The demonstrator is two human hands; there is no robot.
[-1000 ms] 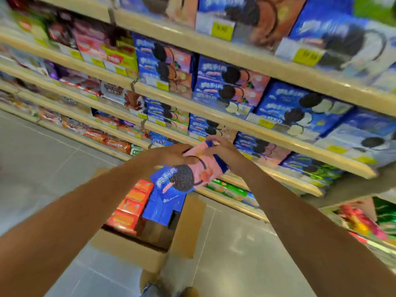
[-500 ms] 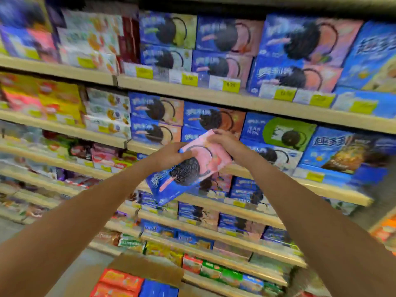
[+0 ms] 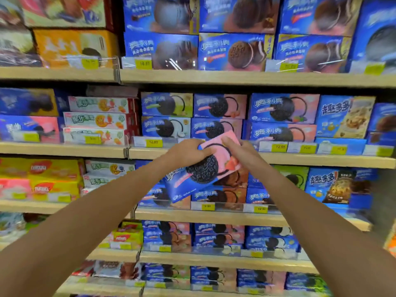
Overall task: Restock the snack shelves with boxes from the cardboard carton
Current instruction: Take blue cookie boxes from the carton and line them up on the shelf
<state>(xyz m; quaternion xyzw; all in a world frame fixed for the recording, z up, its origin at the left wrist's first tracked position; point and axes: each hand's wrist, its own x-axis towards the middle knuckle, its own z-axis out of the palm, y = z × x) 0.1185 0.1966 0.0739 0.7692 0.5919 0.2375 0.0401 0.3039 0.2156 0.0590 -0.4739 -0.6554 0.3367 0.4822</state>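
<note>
A blue and pink cookie box (image 3: 203, 170) with a black sandwich cookie printed on it hangs tilted in front of the shelves. My left hand (image 3: 188, 152) grips its upper left edge. My right hand (image 3: 240, 150) holds its upper right corner, fingers over the pink end. The box's top end reaches the front lip of a wooden shelf (image 3: 321, 159) that carries matching pink and blue boxes (image 3: 220, 107) stacked two high. The cardboard carton is out of view.
Wooden shelves run across the whole view, packed with blue cookie boxes. Yellow and orange snack boxes (image 3: 53, 179) and white fruit biscuit boxes (image 3: 96, 120) fill the left side. Yellow price tags (image 3: 153, 142) line the shelf edges.
Both hands have lifted the box from above the carton up to the shelf with matching boxes. My view has tilted up, so the carton and floor have dropped out of sight.
</note>
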